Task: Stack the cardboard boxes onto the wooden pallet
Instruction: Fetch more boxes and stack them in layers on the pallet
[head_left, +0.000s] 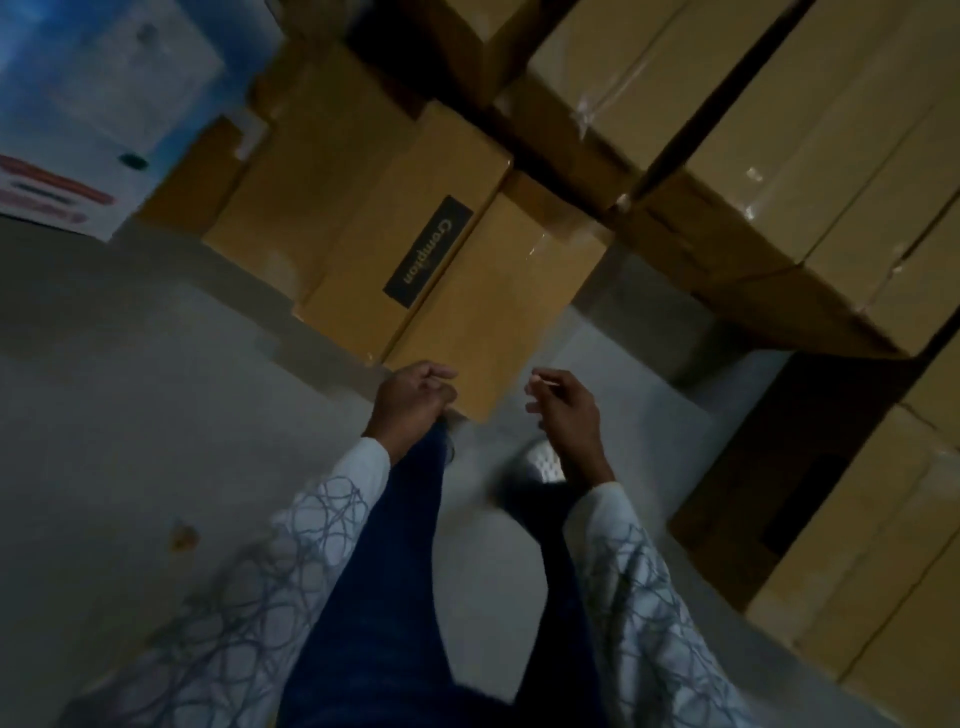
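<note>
Hands: two, both in the middle of the frame, both bare and holding nothing.
Left hand (413, 400): fingers loosely curled inward; in the picture it overlaps the near corner of the closest box, but whether it touches cannot be told.
Right hand (569, 410): half open, fingers bent and slightly spread, over the floor just right of that corner.
Sleeves: two, white with a grey looping pattern.
Low cardboard boxes (493, 306): brown, side by side on the floor, running from the centre toward the upper left; at least three, the far ones too dim to count.
Label (428, 252): one, black, reading "Crompton", on the second box of that row.
Taped stack (779, 130): larger brown boxes with clear tape filling the upper right; exact number unclear.
Lower-right boxes (857, 545): at least two more along the right edge.
White-and-blue carton (78, 130): one, upper left.
Floor (130, 415): grey, bare at left.
Legs (384, 571): two, in dark blue trousers; one pale shoe (540, 462), blurred.
</note>
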